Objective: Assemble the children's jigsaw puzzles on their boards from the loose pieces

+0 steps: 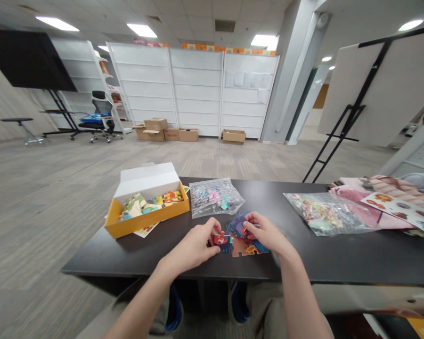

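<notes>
Several jigsaw puzzle pieces (243, 247), orange-brown and blue, lie joined or close together on the black table in front of me. My left hand (202, 241) is at their left side, fingers closed around the edge of a red and dark blue puzzle piece (222, 240). Over the upper right of the pieces, my right hand (263, 230) pinches a purple-blue puzzle piece (239, 226) between thumb and fingers. Part of that piece is hidden behind the fingers. Just beyond the hands lies a clear plastic bag (215, 197) of pink and teal pieces.
A yellow box (148, 218) with a white raised lid holds loose puzzle pieces at the left. Right of me lie another clear bag (325, 214), pink cloth (360, 207) and a printed sheet (404, 212). The black table (127, 256) has its near edge below my forearms.
</notes>
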Available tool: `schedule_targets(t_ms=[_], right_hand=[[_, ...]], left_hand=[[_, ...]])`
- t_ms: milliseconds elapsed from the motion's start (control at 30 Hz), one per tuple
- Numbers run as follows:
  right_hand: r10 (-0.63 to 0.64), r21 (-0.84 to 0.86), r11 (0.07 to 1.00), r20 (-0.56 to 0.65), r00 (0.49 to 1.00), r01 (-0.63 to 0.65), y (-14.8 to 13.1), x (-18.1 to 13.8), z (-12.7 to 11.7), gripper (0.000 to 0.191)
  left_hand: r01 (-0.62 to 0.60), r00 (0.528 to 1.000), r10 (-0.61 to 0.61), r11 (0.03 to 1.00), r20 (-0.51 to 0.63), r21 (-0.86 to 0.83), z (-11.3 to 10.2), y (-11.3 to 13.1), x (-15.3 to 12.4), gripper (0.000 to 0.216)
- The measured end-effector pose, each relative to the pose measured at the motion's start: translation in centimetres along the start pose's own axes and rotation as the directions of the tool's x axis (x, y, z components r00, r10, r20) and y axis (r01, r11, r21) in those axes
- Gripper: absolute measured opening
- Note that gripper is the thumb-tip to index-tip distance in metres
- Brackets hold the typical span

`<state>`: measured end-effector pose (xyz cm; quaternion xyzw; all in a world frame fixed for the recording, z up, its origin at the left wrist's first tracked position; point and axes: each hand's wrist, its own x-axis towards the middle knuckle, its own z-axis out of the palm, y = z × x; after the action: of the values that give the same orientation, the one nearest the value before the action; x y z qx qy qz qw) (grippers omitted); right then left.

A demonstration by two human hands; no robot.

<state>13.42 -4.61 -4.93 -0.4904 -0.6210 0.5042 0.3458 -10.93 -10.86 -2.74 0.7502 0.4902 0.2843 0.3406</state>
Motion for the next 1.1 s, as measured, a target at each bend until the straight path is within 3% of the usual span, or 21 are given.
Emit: schedule_targets(t_ms=[133, 300, 567, 767, 867, 967, 1033, 1100], right_hand=[[-0.019, -0.016, 1.000, -0.010, 1.000, 0.019, -0.3, -0.1, 0.1, 0.030], [-0.123, 0.106, 0.986, -0.054, 0.991, 0.128, -1.7, -0.4, 0.1, 0.034], [-0.178, 0.151, 0.971, -0.051, 0.983, 0.183, -2.4, -0.3, 1.2, 0.037], [-0.148, 0.217, 0.963, -0.071, 0.986, 0.160, -3.0, -0.7, 0.9, 0.043], [-0.121, 0.213, 0.964, -0.188, 0.975, 0.161, -2.7, -0.5, 0.0, 0.049], [-0.082, 0.200, 0.969, -0.292, 0.953, 0.145, -1.9, -0.4, -1.4, 0.053], [-0.054, 0.176, 0.980, -0.225, 0.973, 0.096, -1.5, -0.7, -2.2, 0.052], [-0.036, 0.126, 0.991, -0.048, 0.998, 0.042, -1.2, -1.3, -2.7, 0.049]], left_hand=[[0.032, 0.999, -0.041, 0.972, -0.031, -0.234, -0.9, 0.0, 0.5, 0.020], [0.100, 0.969, -0.180, 0.911, -0.167, -0.401, -0.3, -0.2, 1.7, 0.027], [-0.033, 0.966, -0.123, 0.812, -0.226, -0.582, 1.9, 1.3, 3.6, 0.034], [-0.052, 0.988, -0.048, 0.796, -0.148, -0.603, 2.7, 1.5, 4.5, 0.030], [-0.032, 0.985, -0.046, 0.901, -0.168, -0.434, 2.9, 1.2, 4.4, 0.037], [-0.003, 0.979, 0.016, 0.998, -0.202, 0.065, 3.0, 1.1, 4.0, 0.037], [0.017, 0.984, 0.044, 0.940, -0.172, 0.342, 3.0, 1.2, 3.8, 0.034], [0.031, 0.989, 0.040, 0.884, -0.142, 0.467, 3.1, 1.4, 3.8, 0.035]])
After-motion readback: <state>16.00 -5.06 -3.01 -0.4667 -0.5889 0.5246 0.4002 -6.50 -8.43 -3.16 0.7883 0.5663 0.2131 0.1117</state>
